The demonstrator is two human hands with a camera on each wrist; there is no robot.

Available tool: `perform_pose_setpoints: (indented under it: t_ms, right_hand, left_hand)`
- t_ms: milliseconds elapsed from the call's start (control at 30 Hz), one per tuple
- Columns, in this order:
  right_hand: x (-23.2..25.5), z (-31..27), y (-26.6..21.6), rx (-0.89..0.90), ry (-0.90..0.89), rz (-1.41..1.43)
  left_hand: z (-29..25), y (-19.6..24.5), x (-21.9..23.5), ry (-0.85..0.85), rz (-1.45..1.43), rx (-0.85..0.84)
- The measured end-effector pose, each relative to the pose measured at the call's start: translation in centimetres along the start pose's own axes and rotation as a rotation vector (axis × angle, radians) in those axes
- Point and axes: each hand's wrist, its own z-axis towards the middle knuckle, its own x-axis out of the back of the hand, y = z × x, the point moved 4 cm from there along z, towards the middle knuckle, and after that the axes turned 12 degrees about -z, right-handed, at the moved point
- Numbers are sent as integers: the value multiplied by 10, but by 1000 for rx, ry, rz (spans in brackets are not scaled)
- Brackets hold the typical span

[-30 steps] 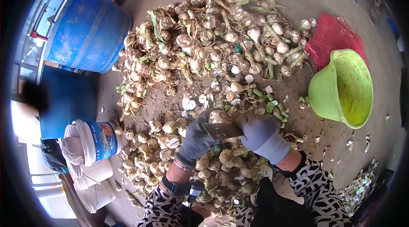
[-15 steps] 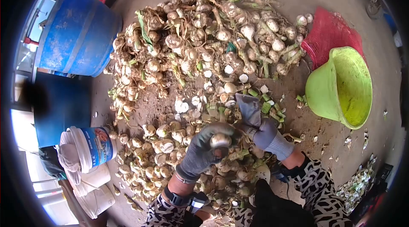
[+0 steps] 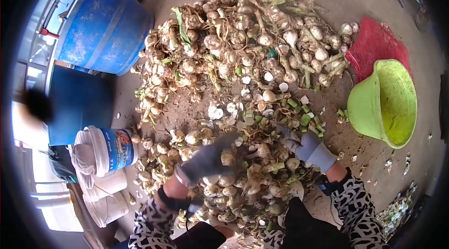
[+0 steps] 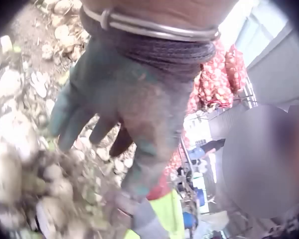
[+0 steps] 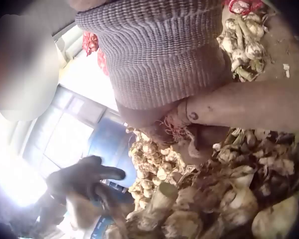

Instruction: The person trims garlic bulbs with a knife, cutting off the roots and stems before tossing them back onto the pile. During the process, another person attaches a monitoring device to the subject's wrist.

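Note:
My gloved left hand (image 3: 213, 155) is over the pile of trimmed garlic bulbs (image 3: 187, 148), blurred by motion. In the left wrist view, the fingers of that left hand (image 4: 124, 109) reach down, spread apart and holding nothing. To its right, my right hand (image 3: 306, 146), in a grey-lavender glove, is above the near bulbs and cut stalks. It grips a broad-bladed knife (image 5: 254, 107), a flat brown blade with a hole in the right wrist view. Garlic roots (image 5: 182, 130) hang close against that hand. Bulbs with stalks (image 5: 184, 219) lie just below.
A large heap of untrimmed garlic (image 3: 243, 38) spreads ahead. To the right stand a lime-green tub (image 3: 362, 108) and a red mesh sack (image 3: 379, 48). Blue barrels (image 3: 105, 27) and a white paint bucket (image 3: 98, 151) line the left. Peelings (image 3: 397, 216) lie at lower right.
The left hand held a bulb against the knife, then moved left and let the bulb go over the near pile. The right hand drew away to the right with the knife.

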Motion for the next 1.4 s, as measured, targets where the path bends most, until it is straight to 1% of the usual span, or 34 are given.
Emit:
perform_pose_setpoints:
  t_ms: [33,67,100,167,267,300,367,400,433,467,500,533,567,633,667,700,733,767,833,867,900,933,967,1000,1033,1100,1133,1167,1233,1267,1300,1333,1367,1400]
  right_hand:
    - [0,3,5,-61,-11,-23]
    - [-8,9,11,-33,36,-50]
    - [-9,12,8,-27,32,-59]
    - [-11,17,0,5,47,90]
    - [-9,20,-6,-18,-1,122]
    - [-9,19,-7,-30,-11,152]
    - [0,17,-14,-25,-3,195]
    - [3,16,-15,-2,55,177]
    - [6,16,-17,24,113,161]
    - [10,17,-23,23,115,168]
    - [17,18,-34,101,155,138]
    - [25,16,-46,177,194,107]
    - [31,14,-56,172,194,115]
    - [38,8,-81,285,180,-228]
    - [36,5,-86,313,249,-300]
    - [39,1,-91,308,258,-298]
    - [44,-4,-99,336,272,-408]
    - [46,-9,-103,363,285,-518]
    - [45,-14,-100,353,281,-537]
    - [45,-16,-98,361,302,-541]
    - [45,-18,-95,371,321,-546]
    - [45,-19,-91,366,323,-548]
    - [45,-20,-87,351,301,-479]
    - [44,-19,-81,336,280,-409]
    - [36,-8,-67,332,280,-409]
    - [-9,28,2,-130,-49,-299]
    - [-6,27,6,-34,70,-320]
    - [-10,23,7,-8,54,-324]
    - [14,-9,-20,-249,-34,697]
    - [11,-9,-26,-147,36,925]
    - [10,-11,-28,-151,57,919]
    - [11,-13,-30,-155,79,914]
    - [10,-13,-28,-131,96,780]
    - [12,-16,-33,-126,98,784]
  left_hand:
    - [15,-27,23,210,193,98]
    - [41,-45,48,425,326,39]
    - [66,-53,71,616,522,-48]
    - [116,-54,97,781,818,106]
    - [169,-77,112,835,824,147]
    - [173,-82,109,827,816,143]
    - [165,-77,104,875,808,120]
    - [150,-70,96,864,806,10]
    - [138,-70,88,725,790,63]
    - [122,-61,77,606,596,32]
    - [100,-45,61,588,422,-34]
    - [89,-72,41,495,-278,-141]
    - [76,-58,25,382,-550,-244]
    - [51,-40,-2,357,-788,-247]
    - [43,-28,-9,389,-572,-292]
    - [37,-14,-13,418,-358,-337]
    - [37,-5,-17,366,-656,-226]
    - [33,1,-20,358,-652,-227]
    - [23,16,-24,449,-255,-329]
    - [22,26,-25,436,-156,-389]
    - [21,33,-31,431,-158,-392]
    - [21,29,-40,430,-470,-215]
    - [18,21,-50,418,-778,-28]
    - [19,11,-54,416,-611,-114]
    - [14,14,-62,412,-612,-114]
    - [9,38,-81,155,-1154,-305]
    - [12,48,-66,-4,-647,-337]
    - [17,44,-66,26,-652,-330]
    - [28,29,-67,242,-956,-333]
    - [38,32,-54,306,-414,-450]
    - [35,35,-47,373,117,-351]
    - [33,26,-52,317,-244,-236]
    - [30,24,-57,280,-418,-180]
    - [27,21,-62,254,-590,-119]
